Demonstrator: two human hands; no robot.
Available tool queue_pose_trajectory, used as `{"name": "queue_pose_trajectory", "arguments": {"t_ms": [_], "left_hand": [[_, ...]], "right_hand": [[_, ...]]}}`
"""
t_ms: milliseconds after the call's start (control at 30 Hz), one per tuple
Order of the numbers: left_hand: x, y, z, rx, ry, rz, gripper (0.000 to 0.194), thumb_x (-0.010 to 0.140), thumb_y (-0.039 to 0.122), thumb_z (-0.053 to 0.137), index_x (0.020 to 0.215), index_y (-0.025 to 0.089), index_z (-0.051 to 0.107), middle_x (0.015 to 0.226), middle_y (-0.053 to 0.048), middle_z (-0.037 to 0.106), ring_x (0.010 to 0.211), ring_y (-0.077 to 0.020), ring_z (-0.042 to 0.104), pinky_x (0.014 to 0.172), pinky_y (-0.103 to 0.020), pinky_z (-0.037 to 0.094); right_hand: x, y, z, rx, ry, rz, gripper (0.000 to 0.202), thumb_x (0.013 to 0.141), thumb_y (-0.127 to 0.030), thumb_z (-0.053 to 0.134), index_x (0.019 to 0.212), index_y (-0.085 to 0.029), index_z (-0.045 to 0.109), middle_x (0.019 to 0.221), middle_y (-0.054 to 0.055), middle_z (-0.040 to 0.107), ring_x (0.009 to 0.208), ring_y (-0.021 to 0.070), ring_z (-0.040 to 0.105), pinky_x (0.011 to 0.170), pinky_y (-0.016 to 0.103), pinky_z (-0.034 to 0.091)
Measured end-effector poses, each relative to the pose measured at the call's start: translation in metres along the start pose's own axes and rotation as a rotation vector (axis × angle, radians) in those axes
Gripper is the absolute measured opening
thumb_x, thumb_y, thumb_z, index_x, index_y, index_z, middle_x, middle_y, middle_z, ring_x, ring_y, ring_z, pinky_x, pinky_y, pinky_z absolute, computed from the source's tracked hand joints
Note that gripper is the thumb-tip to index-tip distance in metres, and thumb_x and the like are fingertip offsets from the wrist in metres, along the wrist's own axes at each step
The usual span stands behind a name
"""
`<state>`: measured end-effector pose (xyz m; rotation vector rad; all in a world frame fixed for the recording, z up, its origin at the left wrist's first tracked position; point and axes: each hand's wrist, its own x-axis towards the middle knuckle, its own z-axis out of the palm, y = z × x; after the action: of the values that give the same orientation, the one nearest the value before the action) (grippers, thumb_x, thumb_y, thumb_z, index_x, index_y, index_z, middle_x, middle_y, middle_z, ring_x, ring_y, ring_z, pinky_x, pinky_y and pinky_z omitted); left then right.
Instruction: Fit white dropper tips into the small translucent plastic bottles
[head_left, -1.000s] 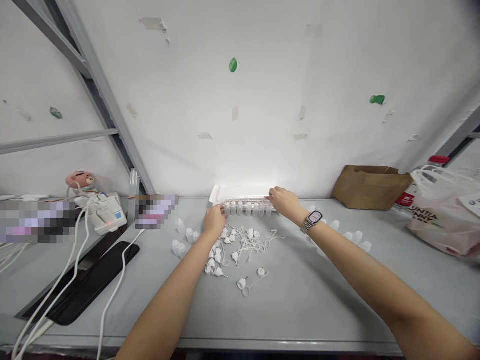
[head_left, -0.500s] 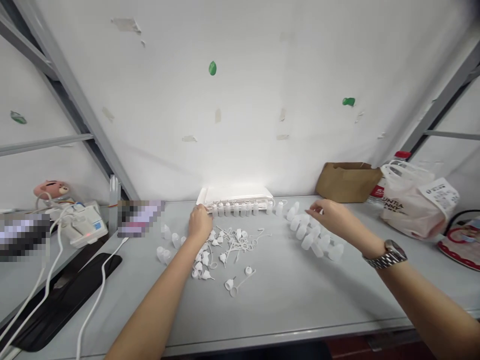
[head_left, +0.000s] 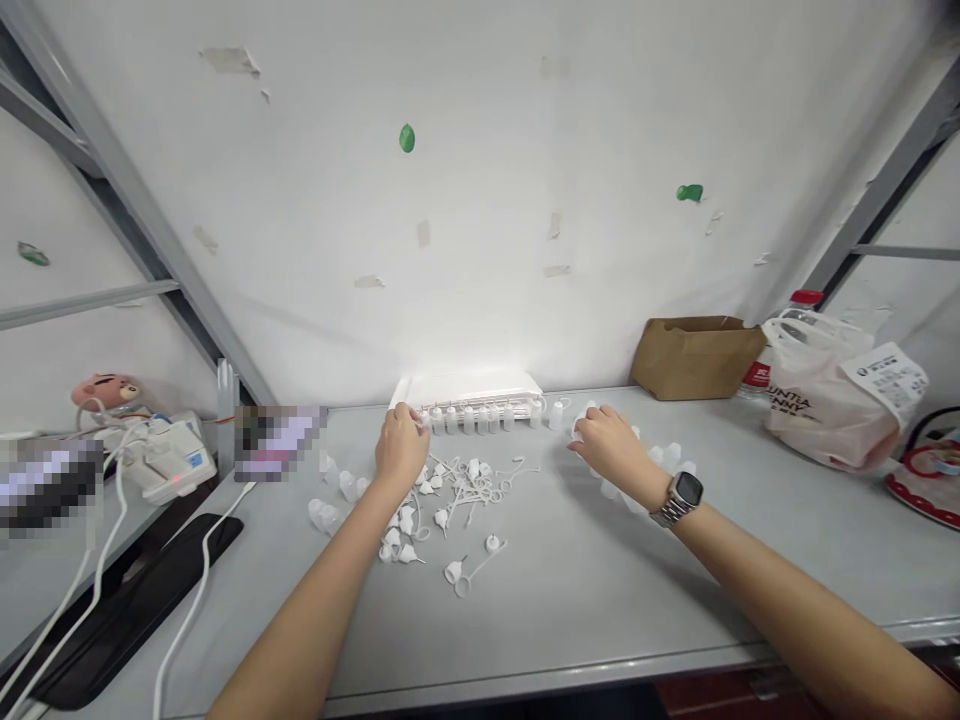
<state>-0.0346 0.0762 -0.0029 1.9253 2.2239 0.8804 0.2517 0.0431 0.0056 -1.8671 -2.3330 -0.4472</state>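
Observation:
Several small translucent bottles with white caps (head_left: 484, 418) stand in a row before a white stack of sheets (head_left: 480, 385). My left hand (head_left: 401, 440) is at the row's left end, fingers closed around the top of a bottle. My right hand (head_left: 611, 440), with a watch on its wrist, has its fingers curled over the uncapped bottles on the right; what they hold is hidden. More uncapped bottles (head_left: 325, 517) lie left of my left forearm. Loose white caps (head_left: 406, 520) and ringed straps (head_left: 480, 488) are scattered between my hands.
A brown cardboard box (head_left: 696, 360), a plastic bag (head_left: 821, 400) and a red-capped bottle (head_left: 806, 298) are at the back right. On the left are a white power strip (head_left: 169, 465), a pink toy (head_left: 105, 390), cables and a black tray (head_left: 142, 600).
My right hand has moved left and now covers part of the uncapped bottles. My left hand has stayed near the row's left end. The view has shifted slightly.

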Motion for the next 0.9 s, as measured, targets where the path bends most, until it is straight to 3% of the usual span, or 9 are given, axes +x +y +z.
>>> {"name": "queue_pose_trajectory", "arguments": {"t_ms": [133,300,433,567,700,800,900], "left_hand": [[-0.006,0.009,0.001,-0.118,-0.080,0.103,0.014,0.077,0.024,0.050,0.089,0.020,0.044,0.088,-0.004,0.057,0.082,-0.0168,0.056,0.070,-0.027,0.043],[-0.028,0.016,-0.006,-0.218,-0.318,0.247,0.022,0.073,0.043,0.054,0.070,0.021,0.052,0.065,0.002,0.058,0.061,-0.0150,0.055,0.054,-0.024,0.040],[-0.046,0.011,-0.013,-0.193,-0.441,0.280,0.024,0.072,0.043,0.054,0.063,0.021,0.054,0.071,-0.001,0.061,0.067,-0.0176,0.056,0.054,-0.026,0.036],[-0.054,0.010,-0.015,-0.074,-0.400,0.245,0.018,0.071,0.040,0.057,0.070,0.023,0.054,0.080,-0.002,0.062,0.083,-0.0209,0.056,0.059,-0.026,0.036],[-0.056,0.010,-0.011,-0.007,-0.338,0.231,0.012,0.076,0.033,0.056,0.082,0.022,0.053,0.087,-0.003,0.061,0.091,-0.0207,0.054,0.067,-0.028,0.038],[-0.055,0.008,-0.006,0.018,-0.324,0.244,0.004,0.077,0.027,0.055,0.079,0.022,0.055,0.086,-0.004,0.059,0.092,-0.0208,0.053,0.070,-0.028,0.039],[-0.055,0.006,-0.002,0.019,-0.307,0.250,0.007,0.078,0.022,0.052,0.073,0.022,0.057,0.085,-0.005,0.059,0.093,-0.0213,0.052,0.073,-0.029,0.039]], "right_hand": [[0.003,-0.017,-0.006,0.023,-0.001,-0.094,0.015,0.079,-0.021,0.059,0.067,-0.012,0.064,0.074,0.013,0.063,0.079,0.0261,0.054,0.069,0.034,0.035],[-0.010,-0.042,-0.009,0.204,0.062,-0.203,0.019,0.084,-0.031,0.055,0.077,-0.016,0.063,0.078,0.007,0.063,0.079,0.0204,0.054,0.072,0.032,0.035],[-0.027,-0.053,0.002,0.410,0.066,-0.269,0.012,0.084,-0.024,0.054,0.085,-0.015,0.061,0.079,0.006,0.062,0.075,0.0189,0.054,0.073,0.033,0.038],[-0.033,-0.056,0.011,0.517,0.019,-0.266,0.008,0.083,-0.021,0.054,0.083,-0.016,0.060,0.081,0.007,0.058,0.075,0.0191,0.053,0.069,0.033,0.042],[-0.033,-0.059,0.010,0.634,0.093,-0.231,0.013,0.086,-0.028,0.049,0.085,-0.016,0.054,0.089,0.009,0.055,0.075,0.0178,0.053,0.068,0.031,0.044],[-0.036,-0.062,0.007,0.723,0.104,-0.180,0.018,0.087,-0.034,0.045,0.080,-0.019,0.050,0.080,0.005,0.055,0.067,0.0154,0.051,0.063,0.029,0.043],[-0.039,-0.066,0.007,0.821,0.024,-0.090,0.024,0.087,-0.039,0.044,0.072,-0.020,0.048,0.068,0.001,0.056,0.058,0.0140,0.050,0.055,0.027,0.040]]}}
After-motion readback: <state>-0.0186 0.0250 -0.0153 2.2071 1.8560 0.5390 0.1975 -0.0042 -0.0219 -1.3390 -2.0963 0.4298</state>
